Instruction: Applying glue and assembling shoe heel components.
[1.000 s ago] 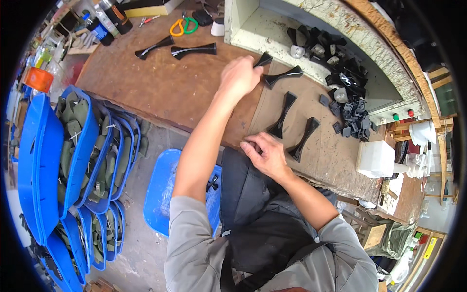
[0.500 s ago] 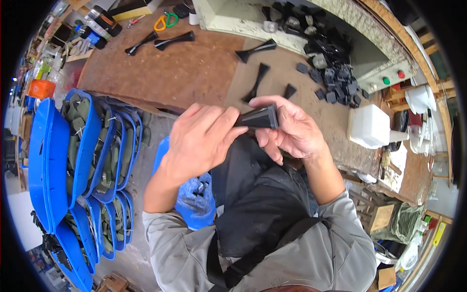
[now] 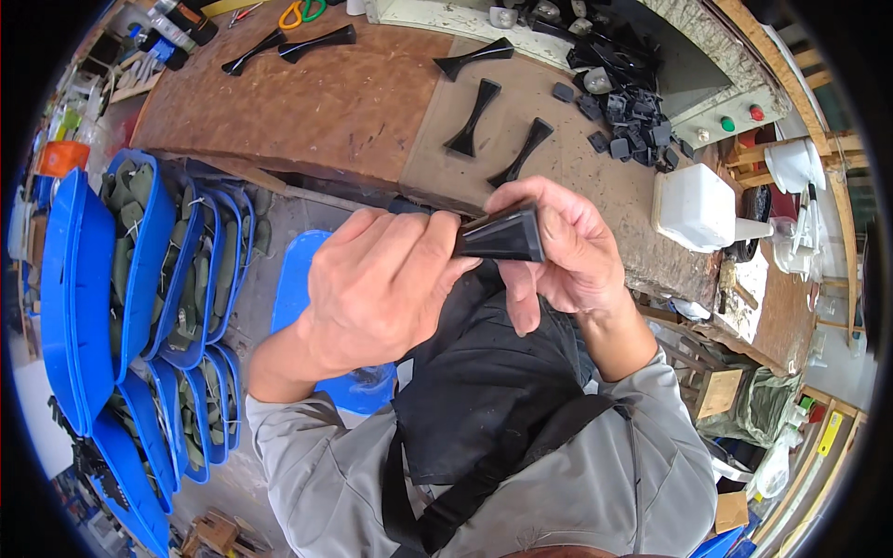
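My left hand (image 3: 381,279) is closed around one end of a glossy black flared piece (image 3: 502,235), hiding that end. At its wide, flat end my right hand (image 3: 572,251) grips it between thumb and fingers, with the lower fingers hanging loose. The piece is held level above my lap, just off the workbench edge. On the workbench (image 3: 316,112) beyond my hands lie several similar waisted black pieces, the nearest a black waisted piece (image 3: 523,153) and another black waisted piece (image 3: 473,118) beside it.
Small black square caps (image 3: 642,130) are heaped at the back right, by a metal housing with a green button (image 3: 727,123) and a red one. A white plastic container (image 3: 693,206) stands to the right. Blue bins (image 3: 84,307) of dark green parts are stacked at left.
The view has shifted, so the bench things sit higher and further left. Both hands still hold the black flared piece, and its wide end is tilted slightly lower on the right.
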Demonstrator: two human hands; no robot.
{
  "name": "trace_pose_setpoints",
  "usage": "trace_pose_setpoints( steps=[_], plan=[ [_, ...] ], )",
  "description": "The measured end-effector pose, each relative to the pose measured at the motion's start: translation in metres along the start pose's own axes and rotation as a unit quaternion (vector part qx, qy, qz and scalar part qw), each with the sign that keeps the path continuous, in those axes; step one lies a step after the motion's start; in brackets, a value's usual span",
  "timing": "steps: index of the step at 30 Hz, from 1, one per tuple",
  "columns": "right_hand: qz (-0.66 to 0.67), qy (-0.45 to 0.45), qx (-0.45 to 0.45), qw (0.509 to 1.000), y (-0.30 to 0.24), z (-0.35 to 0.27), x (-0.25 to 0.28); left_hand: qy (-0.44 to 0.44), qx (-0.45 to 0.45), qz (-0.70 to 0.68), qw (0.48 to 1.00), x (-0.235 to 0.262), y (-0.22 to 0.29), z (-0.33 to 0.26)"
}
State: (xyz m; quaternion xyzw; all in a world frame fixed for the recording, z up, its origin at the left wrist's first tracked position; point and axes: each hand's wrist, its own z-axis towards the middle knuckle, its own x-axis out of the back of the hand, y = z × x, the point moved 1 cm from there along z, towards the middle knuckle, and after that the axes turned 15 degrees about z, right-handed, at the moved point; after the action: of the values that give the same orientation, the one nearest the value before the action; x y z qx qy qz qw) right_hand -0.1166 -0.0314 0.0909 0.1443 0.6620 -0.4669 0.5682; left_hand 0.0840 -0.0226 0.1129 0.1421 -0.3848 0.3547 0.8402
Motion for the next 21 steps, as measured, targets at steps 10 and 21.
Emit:
trace_pose_setpoints(
  steps=[10, 21],
  plan=[
    [0.028, 0.084, -0.183, 0.979, 0.035, 0.038, 0.008, -0.128, 0.466, -0.583, 0.653, -0.002, 0.004, -0.070],
    [-0.440, 0.207, 0.021, 0.874, 0.058, 0.034, 0.074, -0.146, 0.633, -0.351, 0.674, -0.143, -0.015, -0.257]
  ],
)
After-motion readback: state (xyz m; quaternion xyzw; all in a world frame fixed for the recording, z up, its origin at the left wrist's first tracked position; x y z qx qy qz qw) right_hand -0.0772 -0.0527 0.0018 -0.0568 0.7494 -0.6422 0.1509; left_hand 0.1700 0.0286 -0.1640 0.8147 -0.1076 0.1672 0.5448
